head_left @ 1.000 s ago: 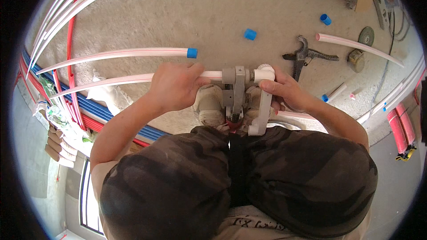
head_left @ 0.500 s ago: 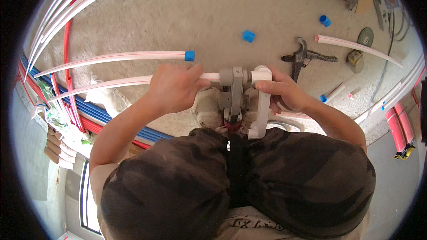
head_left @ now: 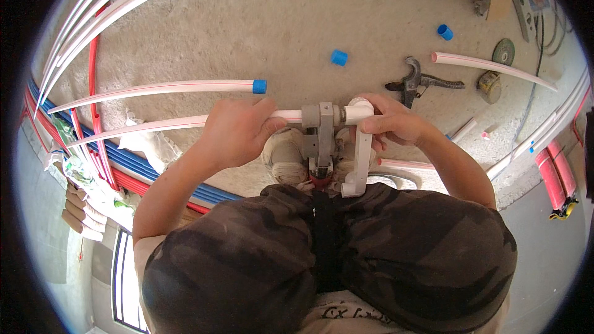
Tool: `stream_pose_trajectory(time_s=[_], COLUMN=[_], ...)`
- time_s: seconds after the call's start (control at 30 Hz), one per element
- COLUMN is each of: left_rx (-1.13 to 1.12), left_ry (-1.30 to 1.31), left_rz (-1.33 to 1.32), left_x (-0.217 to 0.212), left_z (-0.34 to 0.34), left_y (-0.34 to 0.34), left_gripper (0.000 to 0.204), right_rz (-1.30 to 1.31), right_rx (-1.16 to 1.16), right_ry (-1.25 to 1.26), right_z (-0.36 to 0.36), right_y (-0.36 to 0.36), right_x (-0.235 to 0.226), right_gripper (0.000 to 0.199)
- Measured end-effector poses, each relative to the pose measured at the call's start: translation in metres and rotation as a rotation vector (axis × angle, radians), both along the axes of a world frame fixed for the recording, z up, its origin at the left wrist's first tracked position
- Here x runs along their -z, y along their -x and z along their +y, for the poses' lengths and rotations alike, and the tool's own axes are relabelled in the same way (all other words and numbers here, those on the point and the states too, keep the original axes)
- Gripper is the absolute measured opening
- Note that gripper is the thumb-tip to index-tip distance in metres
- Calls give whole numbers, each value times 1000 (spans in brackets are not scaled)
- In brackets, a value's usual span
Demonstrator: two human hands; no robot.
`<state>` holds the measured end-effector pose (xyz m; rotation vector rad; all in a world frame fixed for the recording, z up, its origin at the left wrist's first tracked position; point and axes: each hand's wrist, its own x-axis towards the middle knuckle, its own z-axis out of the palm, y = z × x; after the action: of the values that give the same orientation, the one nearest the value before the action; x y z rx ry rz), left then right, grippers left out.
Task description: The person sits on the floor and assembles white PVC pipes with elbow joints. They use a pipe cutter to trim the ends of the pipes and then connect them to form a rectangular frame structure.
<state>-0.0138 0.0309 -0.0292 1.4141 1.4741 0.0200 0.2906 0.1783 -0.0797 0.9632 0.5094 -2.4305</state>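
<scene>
My left hand (head_left: 238, 133) is closed round a white pipe with a red stripe (head_left: 148, 127). That pipe's right end meets the left side of a grey pipe fusion welder (head_left: 325, 130), which stands upright between my shoes (head_left: 288, 158). On the welder's other side, my right hand (head_left: 399, 122) grips a white pipe piece with elbow fittings (head_left: 364, 154). Its upper elbow faces the welder's right die, and its lower elbow hangs near my knees. Whether pipe and elbow are seated on the dies is hard to make out.
Another striped pipe with a blue end cap (head_left: 260, 86) lies beyond my left hand. Loose blue caps (head_left: 338, 57), black pipe cutters (head_left: 411, 83), a tape measure (head_left: 489, 86) and a cut pipe (head_left: 489, 68) are on the concrete floor. Blue pipes (head_left: 142, 164) run along the left.
The view has shifted slightly. My left fingers have curled more around the pipe, while both hands stay beside the welder with the same pieces held.
</scene>
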Motion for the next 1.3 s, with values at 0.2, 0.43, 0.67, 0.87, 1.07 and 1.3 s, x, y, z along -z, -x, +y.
stream_pose_trajectory(time_s=[0.2,0.43,0.67,0.87,1.07,1.3], left_rx=[-27,-25,-48,-33,-94,-55], left_ry=[-19,30,-64,-60,67,-102], left_rz=[-20,-6,-7,30,25,26], left_x=[-3,-1,-3,1,-3,-3], left_z=[1,-4,-4,-6,-5,-2], left_y=[7,8,1,-2,4,2], left_gripper=[30,28,29,32,28,33], right_rz=[15,-143,-175,-178,-133,-578], right_rx=[-36,-90,-58,-174,28,393], right_ry=[0,-103,-201,-320,-173,-427], right_z=[2,1,-6,-12,-14,-52], right_y=[-3,18,24,19,6,40], right_x=[6,-15,-27,-18,-7,-22], right_gripper=[64,53,44,50,47,44])
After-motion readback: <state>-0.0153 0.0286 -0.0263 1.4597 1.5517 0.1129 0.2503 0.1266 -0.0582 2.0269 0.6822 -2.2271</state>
